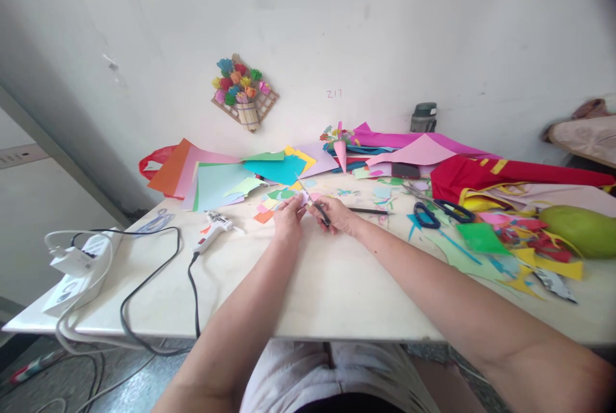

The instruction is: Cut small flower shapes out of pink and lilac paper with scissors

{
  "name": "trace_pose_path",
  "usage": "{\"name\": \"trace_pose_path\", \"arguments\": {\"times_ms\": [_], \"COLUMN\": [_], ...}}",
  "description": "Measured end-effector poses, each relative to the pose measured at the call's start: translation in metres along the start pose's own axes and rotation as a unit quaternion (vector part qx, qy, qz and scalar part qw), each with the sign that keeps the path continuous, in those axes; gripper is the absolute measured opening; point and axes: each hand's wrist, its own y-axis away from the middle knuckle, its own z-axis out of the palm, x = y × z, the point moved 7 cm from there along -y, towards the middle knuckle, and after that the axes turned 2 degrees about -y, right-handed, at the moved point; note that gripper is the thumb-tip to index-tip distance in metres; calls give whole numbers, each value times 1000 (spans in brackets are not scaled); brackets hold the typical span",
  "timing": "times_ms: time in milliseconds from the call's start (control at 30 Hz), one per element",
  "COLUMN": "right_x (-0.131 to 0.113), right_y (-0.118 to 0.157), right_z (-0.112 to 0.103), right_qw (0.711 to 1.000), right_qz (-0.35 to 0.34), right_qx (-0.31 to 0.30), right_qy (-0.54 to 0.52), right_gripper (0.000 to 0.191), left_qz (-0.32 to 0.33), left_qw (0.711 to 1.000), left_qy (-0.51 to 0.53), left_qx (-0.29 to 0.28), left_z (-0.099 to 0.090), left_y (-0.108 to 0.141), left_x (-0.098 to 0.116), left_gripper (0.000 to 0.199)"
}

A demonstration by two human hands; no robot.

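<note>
Over the middle of the table, my left hand point(289, 217) pinches a small pale purple piece of paper point(304, 197). My right hand point(339, 213) is closed round the dark handles of small scissors point(322, 213), whose thin blades point up and away beside the paper. The two hands almost meet, and fingers hide part of the paper. Coloured paper scraps point(279, 195) lie just beyond my left hand. A black pen-like stick point(368, 211) rests on the table to the right of my right hand.
A white glue gun point(212, 236) with a black cord lies at left, near a power strip point(84, 272). Coloured sheets point(221, 182) and a pink paper cone of flowers point(341, 155) stand behind. Larger scissors point(440, 211), scraps and a green fruit point(577, 231) lie at right.
</note>
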Motion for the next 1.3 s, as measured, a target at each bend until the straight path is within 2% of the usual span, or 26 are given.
{"name": "trace_pose_path", "arguments": {"times_ms": [333, 900, 1133, 1300], "right_x": [-2, -2, 0, 3], "right_y": [1, 4, 4, -1], "right_z": [1, 3, 4, -4], "right_qw": [1000, 1000, 999, 1000], "right_qz": [2, 18, 25, 13], "right_qx": [-5, -10, -10, 18], "right_qy": [-8, -15, -17, -20], "right_gripper": [34, 38, 34, 29], "left_qz": [3, 22, 28, 36], "left_qw": [1000, 999, 999, 998], "left_qy": [-7, -22, -31, -56], "left_qx": [16, 15, 24, 17], "left_z": [-1, -6, -10, -9], "left_y": [1, -4, -8, -7], "left_x": [3, 4, 3, 8], "left_gripper": [24, 30, 35, 37]}}
